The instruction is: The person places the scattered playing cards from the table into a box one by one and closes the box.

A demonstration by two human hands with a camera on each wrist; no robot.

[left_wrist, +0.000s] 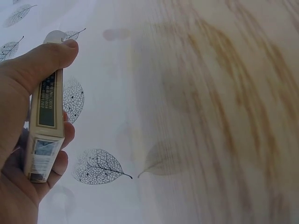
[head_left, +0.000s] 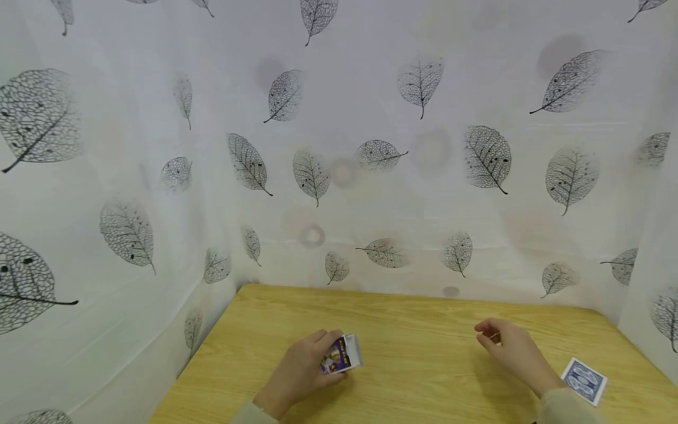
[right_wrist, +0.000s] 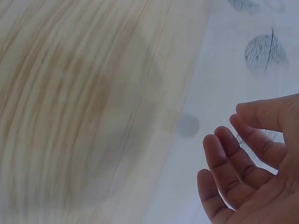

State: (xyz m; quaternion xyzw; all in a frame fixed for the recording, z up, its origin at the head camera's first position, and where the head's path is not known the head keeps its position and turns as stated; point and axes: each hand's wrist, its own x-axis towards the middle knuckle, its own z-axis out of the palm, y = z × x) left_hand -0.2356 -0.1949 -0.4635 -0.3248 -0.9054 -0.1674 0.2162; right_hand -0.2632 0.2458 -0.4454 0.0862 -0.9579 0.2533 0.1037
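My left hand (head_left: pixel 299 371) grips a small card box (head_left: pixel 336 357) above the left-middle part of the table. The box's purple, printed face and pale right end show in the head view. From the left wrist, the thumb lies along the cream narrow side of the box (left_wrist: pixel 46 107), with fingers behind it; that side bears a dark green label, and a barcode marks the lower end. My right hand (head_left: pixel 508 347) hovers over the table's right part, fingers loosely bent and holding nothing. Near its wrist lies a playing card or deck (head_left: pixel 585 381) with a blue-and-white patterned back, partly overlapped by the sleeve.
A yellow wood-grain table (head_left: pixel 408 365) spreads beneath both hands. White sheeting (head_left: pixel 360 206) printed with dark leaf skeletons hangs along the table's back and both sides.
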